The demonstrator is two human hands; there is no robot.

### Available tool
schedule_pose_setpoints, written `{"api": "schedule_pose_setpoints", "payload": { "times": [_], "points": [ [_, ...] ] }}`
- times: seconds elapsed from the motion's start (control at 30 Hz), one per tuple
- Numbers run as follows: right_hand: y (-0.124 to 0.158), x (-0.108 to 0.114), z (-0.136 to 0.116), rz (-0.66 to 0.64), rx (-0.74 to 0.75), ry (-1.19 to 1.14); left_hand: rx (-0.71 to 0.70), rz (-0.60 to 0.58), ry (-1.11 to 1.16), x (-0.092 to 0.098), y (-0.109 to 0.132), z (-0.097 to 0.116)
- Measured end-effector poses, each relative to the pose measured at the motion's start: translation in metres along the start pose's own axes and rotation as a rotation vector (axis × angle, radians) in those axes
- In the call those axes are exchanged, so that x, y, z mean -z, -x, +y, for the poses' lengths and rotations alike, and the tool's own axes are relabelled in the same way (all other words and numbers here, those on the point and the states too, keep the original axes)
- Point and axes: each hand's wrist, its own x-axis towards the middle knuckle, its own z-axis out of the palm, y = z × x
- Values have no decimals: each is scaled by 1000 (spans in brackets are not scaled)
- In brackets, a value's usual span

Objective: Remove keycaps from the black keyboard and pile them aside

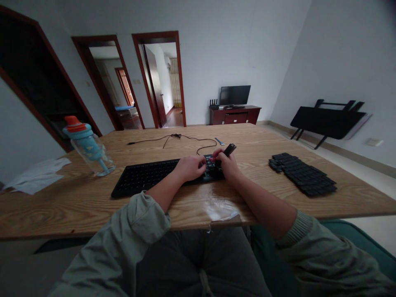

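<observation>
Keyboard (145, 175) work fills the middle of a wooden table (77, 202): a flat black board, matte, with rows of small dark keys, lying near the table's close edge. Its long axis runs left to right, the left end a little nearer than the right, which angles slightly toward the far side. No lettering on the keys or case can be read at this size, and no brand shows.

The left hand (189, 167) rests palm down on the right part of the keyboard, fingers curled onto the keys; it grips nothing that can be seen. The right hand (227, 164) sits just beside it at the board's right end, closed around a small dark tool (229, 149) whose free end sticks up and away toward the far right. Something small and reddish shows between the two hands, too small to identify.

A thin black cable (185, 139) loops across the table beyond the keyboard. To the right, well apart, lies a pile of loose black keycaps (303, 175). At the left stands a clear bottle (88, 146) with blue trim and an orange cap, tilted in this view, near a white sheet (37, 175). A small blue item (220, 141) lies on the far side of the cable.
</observation>
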Motion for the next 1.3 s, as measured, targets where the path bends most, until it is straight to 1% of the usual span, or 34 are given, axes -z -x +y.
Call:
{"api": "schedule_pose_setpoints", "payload": {
  "times": [0.23, 0.43, 0.57, 0.73, 0.93, 1.0, 1.13, 1.3],
  "points": [
    [0, -4, 9, -8, 25, -98, 49, 18, 39, 7, 0, -9],
    [6, -9, 4, 11, 61, -18, 57, 50, 45, 5, 0, -16],
    [8, -10, 0, -16, 75, 31, 49, 63, 38, 3, 0, -18],
    [6, -6, 6, -37, 78, 82, 56, 42, 35, 7, 1, -17],
    [5, -8, 10, -32, 97, 118, 83, 53, 29, 11, 2, -19],
    [4, -11, 10, -33, 88, 93, 71, 62, 33, 10, 1, -21],
    [3, -15, 11, -52, 18, 29, 54, 80, 35, 6, 0, -23],
    [0, -16, 10, -81, -26, 62, 69, 59, 45, 7, 0, -22]
  ]
}}
